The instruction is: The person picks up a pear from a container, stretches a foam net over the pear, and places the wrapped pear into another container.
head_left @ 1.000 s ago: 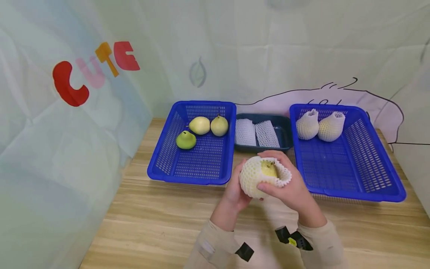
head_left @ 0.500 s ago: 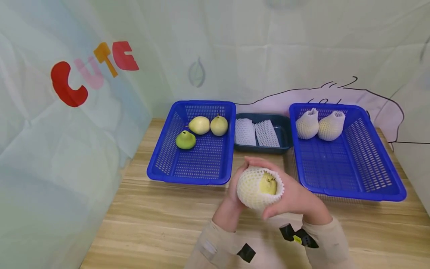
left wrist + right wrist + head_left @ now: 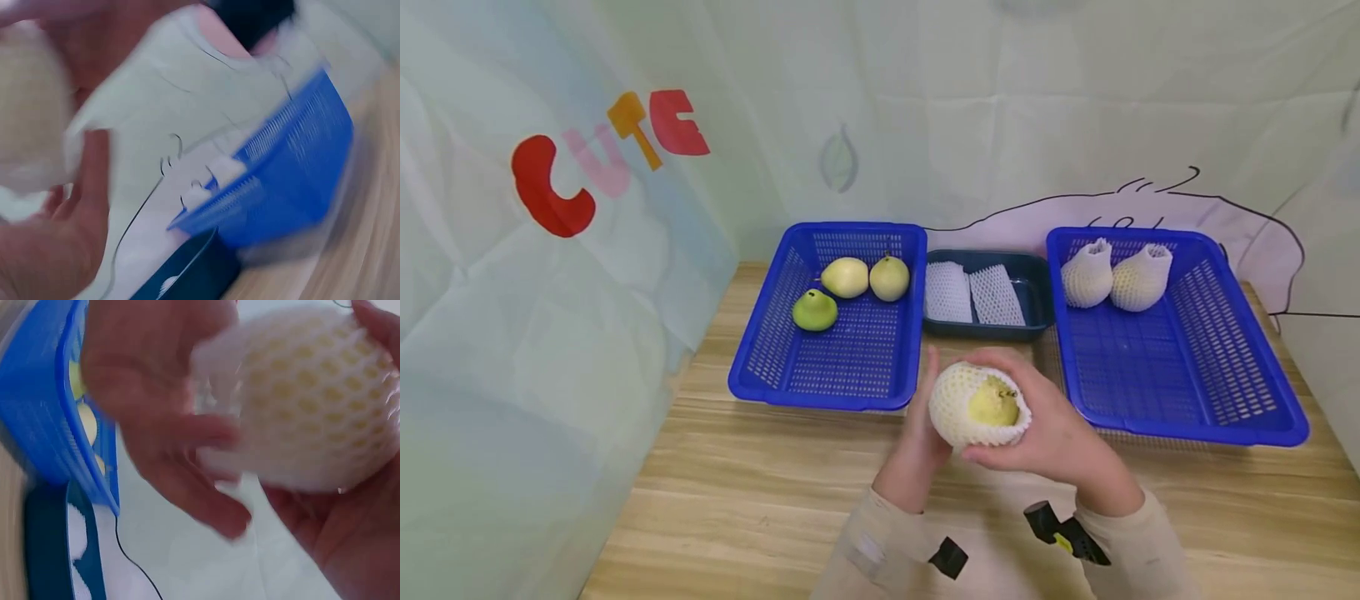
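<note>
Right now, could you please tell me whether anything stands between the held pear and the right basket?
No separate object visibly does. In the head view, only the right hand, holding the pear, and the left rim of the right basket lie between. The tray sits farther back.

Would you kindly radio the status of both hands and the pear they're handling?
Right hand gripping netted pear; left hand open alongside, contact unclear. Pear above the table, one end uncovered. No obstruction visible.
</note>
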`<state>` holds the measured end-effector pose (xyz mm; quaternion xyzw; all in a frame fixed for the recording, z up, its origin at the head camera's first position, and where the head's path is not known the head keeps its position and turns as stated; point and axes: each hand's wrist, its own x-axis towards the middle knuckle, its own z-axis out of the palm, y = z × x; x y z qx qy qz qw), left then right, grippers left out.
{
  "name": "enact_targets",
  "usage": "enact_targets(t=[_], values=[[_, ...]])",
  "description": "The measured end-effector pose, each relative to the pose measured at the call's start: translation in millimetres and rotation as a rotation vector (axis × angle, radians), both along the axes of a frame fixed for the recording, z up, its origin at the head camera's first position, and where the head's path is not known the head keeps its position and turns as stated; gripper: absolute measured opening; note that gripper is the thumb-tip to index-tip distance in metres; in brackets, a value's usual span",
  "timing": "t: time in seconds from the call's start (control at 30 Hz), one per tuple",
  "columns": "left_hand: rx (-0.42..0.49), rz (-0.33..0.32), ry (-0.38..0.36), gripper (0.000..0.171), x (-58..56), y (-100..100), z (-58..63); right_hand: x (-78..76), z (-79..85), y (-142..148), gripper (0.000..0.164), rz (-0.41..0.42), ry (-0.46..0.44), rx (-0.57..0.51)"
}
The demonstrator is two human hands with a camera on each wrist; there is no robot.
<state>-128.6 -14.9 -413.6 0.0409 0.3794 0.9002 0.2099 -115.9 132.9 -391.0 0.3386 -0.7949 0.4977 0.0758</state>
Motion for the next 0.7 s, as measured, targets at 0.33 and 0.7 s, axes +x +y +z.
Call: enact_targets(t=[0.33,0.7], values=[[0.165,-0.08,0.025,0.04,-3.2,4.5,-8.2,-4.2,-12.9,-9.3,0.085,-0.074,0.03,-0.111],[0.071,0.137,0.047,0.035,0.8,5.7,6.8,-5.7,-19.8,-12.1,0.089,-0.174,0.226,0.02]])
